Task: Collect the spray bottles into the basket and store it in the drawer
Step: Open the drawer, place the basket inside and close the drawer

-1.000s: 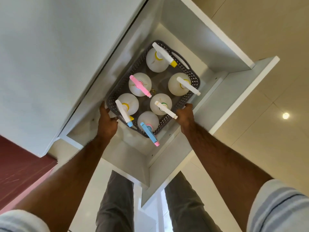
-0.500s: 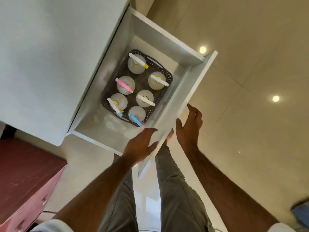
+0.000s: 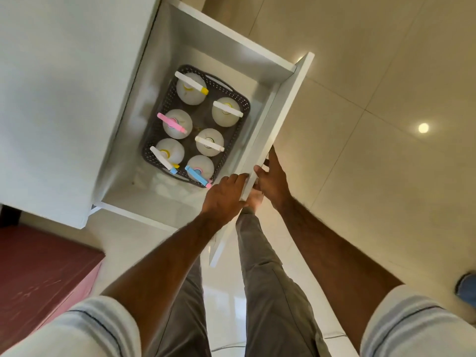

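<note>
A dark grey perforated basket (image 3: 243,103) sits on the floor of the open white drawer (image 3: 224,45). Several white spray bottles (image 3: 177,123) stand upright inside it, with pink, blue, yellow and white trigger heads. The drawer's front panel (image 3: 273,140) runs diagonally at the right. My left hand (image 3: 223,195) rests on the inner side of that panel's top edge. My right hand (image 3: 271,179) grips the same edge from the outer side. Neither hand touches the basket.
The white cabinet top (image 3: 64,94) fills the left. A dark red and pink cabinet (image 3: 38,274) stands at the lower left. Glossy beige floor tiles (image 3: 386,86) spread to the right. My grey trouser legs (image 3: 260,279) stand just below the drawer front.
Both hands let go of the basket's sides and pulled back out of the drawer. They now hold the top edge of the drawer's front panel; the view has drawn back.
</note>
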